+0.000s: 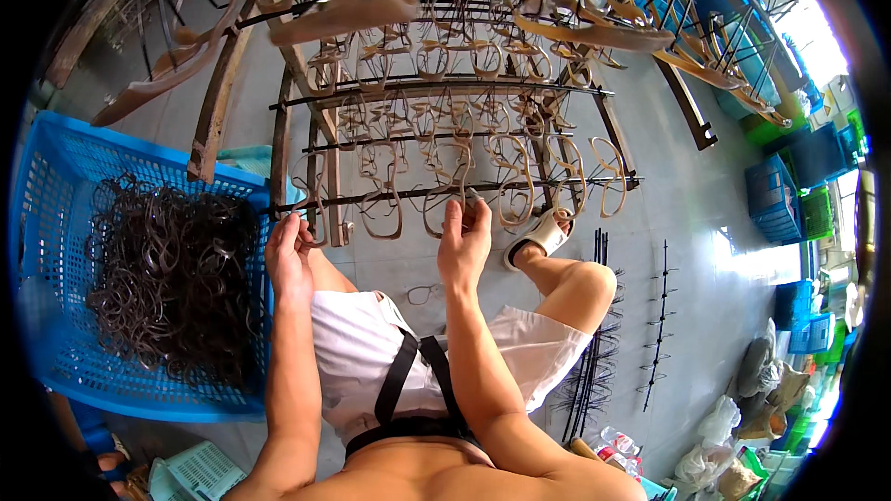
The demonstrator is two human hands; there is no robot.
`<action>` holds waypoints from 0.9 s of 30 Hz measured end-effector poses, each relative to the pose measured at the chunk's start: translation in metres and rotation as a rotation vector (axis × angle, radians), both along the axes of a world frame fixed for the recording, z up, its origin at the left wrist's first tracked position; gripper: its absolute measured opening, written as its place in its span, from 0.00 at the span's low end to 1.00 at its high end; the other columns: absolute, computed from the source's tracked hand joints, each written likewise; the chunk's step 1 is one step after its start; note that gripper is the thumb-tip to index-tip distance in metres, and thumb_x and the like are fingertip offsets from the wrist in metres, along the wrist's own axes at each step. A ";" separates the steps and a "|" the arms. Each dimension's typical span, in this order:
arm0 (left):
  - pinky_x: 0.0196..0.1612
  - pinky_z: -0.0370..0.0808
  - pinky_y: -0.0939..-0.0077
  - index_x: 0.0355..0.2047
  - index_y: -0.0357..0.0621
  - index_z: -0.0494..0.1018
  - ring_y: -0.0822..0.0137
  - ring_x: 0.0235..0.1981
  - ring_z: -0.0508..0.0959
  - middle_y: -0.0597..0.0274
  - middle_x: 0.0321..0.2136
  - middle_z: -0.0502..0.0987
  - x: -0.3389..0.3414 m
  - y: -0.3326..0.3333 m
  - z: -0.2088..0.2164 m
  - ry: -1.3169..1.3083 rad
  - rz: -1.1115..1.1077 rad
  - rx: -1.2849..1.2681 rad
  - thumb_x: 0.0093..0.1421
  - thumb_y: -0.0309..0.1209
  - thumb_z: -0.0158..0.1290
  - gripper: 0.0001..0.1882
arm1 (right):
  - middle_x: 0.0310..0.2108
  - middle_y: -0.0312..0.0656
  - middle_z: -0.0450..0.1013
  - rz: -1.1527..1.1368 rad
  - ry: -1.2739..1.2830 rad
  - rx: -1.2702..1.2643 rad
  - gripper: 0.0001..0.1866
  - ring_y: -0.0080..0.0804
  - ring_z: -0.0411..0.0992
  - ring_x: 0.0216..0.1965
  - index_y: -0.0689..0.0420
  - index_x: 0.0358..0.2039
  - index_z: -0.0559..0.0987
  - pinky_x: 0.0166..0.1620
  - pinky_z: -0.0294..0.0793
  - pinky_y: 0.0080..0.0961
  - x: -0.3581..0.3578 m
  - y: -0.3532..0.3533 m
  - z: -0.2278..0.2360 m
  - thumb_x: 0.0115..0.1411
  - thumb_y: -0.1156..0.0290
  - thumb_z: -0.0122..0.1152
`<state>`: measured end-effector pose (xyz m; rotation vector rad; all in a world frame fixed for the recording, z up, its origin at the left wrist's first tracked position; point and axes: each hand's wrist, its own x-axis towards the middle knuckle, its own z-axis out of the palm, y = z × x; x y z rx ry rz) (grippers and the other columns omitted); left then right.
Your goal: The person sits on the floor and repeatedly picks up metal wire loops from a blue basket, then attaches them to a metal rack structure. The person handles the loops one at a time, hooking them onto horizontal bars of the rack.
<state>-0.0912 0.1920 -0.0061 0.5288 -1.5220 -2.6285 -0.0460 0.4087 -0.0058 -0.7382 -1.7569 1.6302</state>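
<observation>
Amber-brown eyeglass frames point(382, 221) hang in a row from a black rod point(408, 193) in front of me. At the rod's left end, my left hand point(291, 258) is closed, thumb and fingertips at the lower rim of a hanging eyeglass frame point(321, 187). My right hand point(464, 246) is raised to the middle of the same rod. Its fingers are pinched at the side of another eyeglass frame point(432, 213), partly hidden behind the fingertips. Both frames appear to hang from the rod's thin prongs.
A blue basket point(176, 399) full of dark tangled eyeglass frames point(176, 278) stands at my left. Wooden racks point(218, 97) carry more rods of frames ahead and overhead. Bare pronged rods point(594, 343) lie on the floor at right, near bags point(719, 422). One loose frame point(420, 295) lies between my legs.
</observation>
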 end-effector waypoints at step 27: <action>0.29 0.70 0.82 0.34 0.41 0.73 0.76 0.25 0.70 0.66 0.26 0.74 0.001 0.003 0.002 0.021 -0.012 0.010 0.58 0.31 0.55 0.07 | 0.27 0.30 0.69 0.326 0.352 -0.955 0.06 0.17 0.65 0.23 0.50 0.29 0.68 0.21 0.60 0.16 0.002 0.021 -0.013 0.59 0.69 0.58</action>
